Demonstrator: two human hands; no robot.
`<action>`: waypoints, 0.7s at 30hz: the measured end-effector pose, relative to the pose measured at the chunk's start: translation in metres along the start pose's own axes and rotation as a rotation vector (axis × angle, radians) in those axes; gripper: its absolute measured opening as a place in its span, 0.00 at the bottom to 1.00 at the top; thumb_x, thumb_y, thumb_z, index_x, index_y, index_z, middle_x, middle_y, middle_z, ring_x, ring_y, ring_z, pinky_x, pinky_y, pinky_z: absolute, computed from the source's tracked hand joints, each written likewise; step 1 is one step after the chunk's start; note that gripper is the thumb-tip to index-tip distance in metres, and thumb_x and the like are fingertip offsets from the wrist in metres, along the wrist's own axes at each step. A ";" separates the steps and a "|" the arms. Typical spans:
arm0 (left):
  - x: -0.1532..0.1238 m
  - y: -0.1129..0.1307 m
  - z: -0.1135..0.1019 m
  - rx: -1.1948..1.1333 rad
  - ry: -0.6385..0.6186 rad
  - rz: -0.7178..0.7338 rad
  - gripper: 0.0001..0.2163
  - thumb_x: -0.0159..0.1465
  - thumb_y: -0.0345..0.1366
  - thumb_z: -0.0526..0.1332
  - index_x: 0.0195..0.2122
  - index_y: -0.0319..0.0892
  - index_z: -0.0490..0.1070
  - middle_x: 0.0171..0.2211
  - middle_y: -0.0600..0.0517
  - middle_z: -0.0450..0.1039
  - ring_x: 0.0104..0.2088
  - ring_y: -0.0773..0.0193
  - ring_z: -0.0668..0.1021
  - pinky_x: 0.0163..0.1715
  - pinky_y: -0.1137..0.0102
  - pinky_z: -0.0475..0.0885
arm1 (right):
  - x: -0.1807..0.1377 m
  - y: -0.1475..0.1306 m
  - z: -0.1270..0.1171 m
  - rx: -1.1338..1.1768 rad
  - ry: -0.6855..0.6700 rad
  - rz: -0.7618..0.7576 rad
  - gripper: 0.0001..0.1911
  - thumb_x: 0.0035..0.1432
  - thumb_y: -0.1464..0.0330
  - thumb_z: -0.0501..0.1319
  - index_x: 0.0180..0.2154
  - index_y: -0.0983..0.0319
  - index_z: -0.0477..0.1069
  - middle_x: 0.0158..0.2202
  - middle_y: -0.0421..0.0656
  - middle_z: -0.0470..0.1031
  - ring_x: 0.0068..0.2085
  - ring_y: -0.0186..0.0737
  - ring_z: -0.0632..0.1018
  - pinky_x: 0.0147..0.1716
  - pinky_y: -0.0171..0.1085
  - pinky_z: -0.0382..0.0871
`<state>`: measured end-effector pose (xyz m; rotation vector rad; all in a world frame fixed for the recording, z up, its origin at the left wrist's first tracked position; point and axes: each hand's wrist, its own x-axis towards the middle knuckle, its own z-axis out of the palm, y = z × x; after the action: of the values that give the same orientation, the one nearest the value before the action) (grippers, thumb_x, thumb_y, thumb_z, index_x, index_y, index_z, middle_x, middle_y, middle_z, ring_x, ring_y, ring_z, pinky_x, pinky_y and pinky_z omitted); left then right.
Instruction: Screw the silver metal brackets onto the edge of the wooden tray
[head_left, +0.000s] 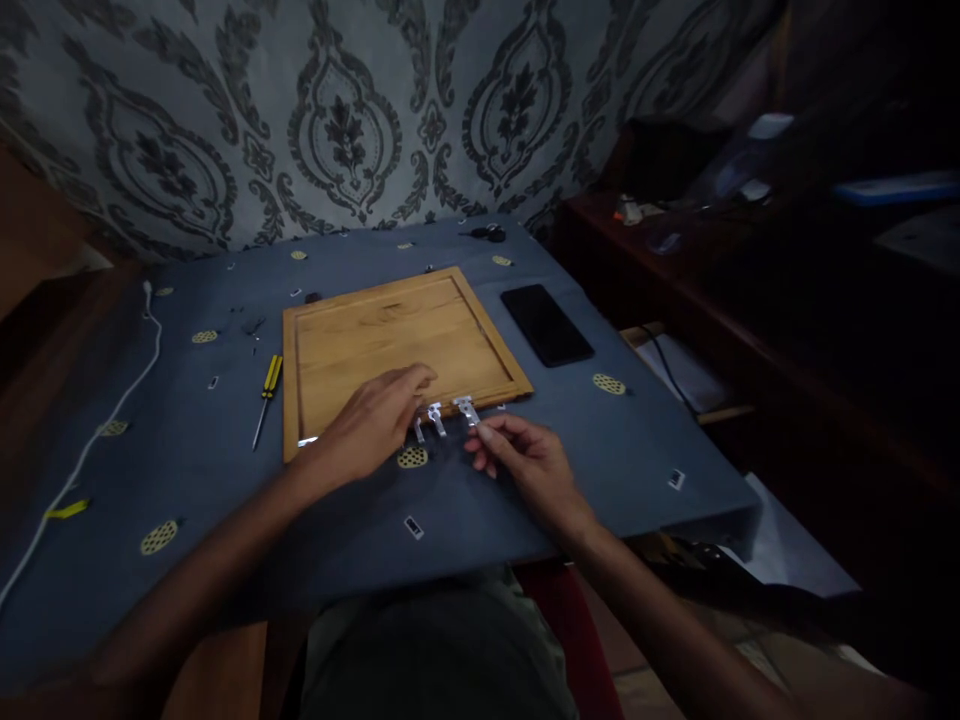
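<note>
A wooden panel [375, 340] with a raised frame, much like a cabinet door, lies flat on the cloth-covered table. Several silver metal hinges stick out at its front edge, among them a middle hinge [436, 418]. Over that edge rests my left hand [382, 415], its fingers loosely bent and apart, close to the hinges; some fingertips are hidden. My right hand [521, 455] pinches the rightmost metal hinge [466, 408] between thumb and fingers, with the hinge's far end against the panel edge.
Left of the panel lies a yellow-black screwdriver [268, 395]. A black phone [546, 325] is to the right. Near the wall is a small dark object [487, 233]. A white cable [120, 405] runs down the table's left side. Beyond the right edge stands a dark wooden desk [675, 270].
</note>
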<state>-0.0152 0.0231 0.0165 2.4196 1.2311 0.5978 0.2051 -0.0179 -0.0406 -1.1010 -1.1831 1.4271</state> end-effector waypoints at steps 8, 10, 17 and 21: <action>0.017 0.000 0.009 -0.089 -0.211 -0.121 0.13 0.70 0.28 0.49 0.52 0.44 0.67 0.47 0.46 0.82 0.47 0.57 0.83 0.49 0.60 0.78 | 0.009 0.003 -0.002 -0.079 -0.065 0.087 0.27 0.55 0.42 0.69 0.33 0.60 0.75 0.28 0.43 0.80 0.24 0.34 0.74 0.21 0.34 0.64; 0.017 -0.002 0.010 -0.128 -0.201 -0.115 0.14 0.69 0.27 0.49 0.52 0.45 0.66 0.48 0.47 0.82 0.48 0.58 0.83 0.50 0.61 0.78 | 0.010 0.003 -0.002 -0.087 -0.066 0.102 0.27 0.56 0.42 0.68 0.33 0.60 0.75 0.28 0.43 0.80 0.23 0.33 0.73 0.21 0.33 0.64; 0.016 -0.005 0.013 -0.204 -0.193 -0.123 0.16 0.67 0.27 0.49 0.53 0.45 0.66 0.49 0.48 0.82 0.49 0.59 0.83 0.51 0.62 0.77 | 0.012 0.001 -0.003 -0.095 -0.102 0.137 0.25 0.57 0.44 0.68 0.34 0.60 0.74 0.30 0.44 0.80 0.26 0.35 0.76 0.19 0.32 0.65; 0.017 -0.003 0.012 -0.210 -0.206 -0.140 0.16 0.68 0.27 0.49 0.55 0.44 0.66 0.49 0.48 0.83 0.49 0.58 0.84 0.51 0.61 0.78 | 0.013 0.003 -0.004 -0.112 -0.115 0.144 0.25 0.58 0.45 0.67 0.35 0.60 0.74 0.30 0.44 0.80 0.26 0.35 0.76 0.18 0.31 0.64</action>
<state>-0.0018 0.0376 0.0088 2.1416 1.1767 0.4034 0.2063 -0.0045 -0.0452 -1.2153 -1.3003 1.5674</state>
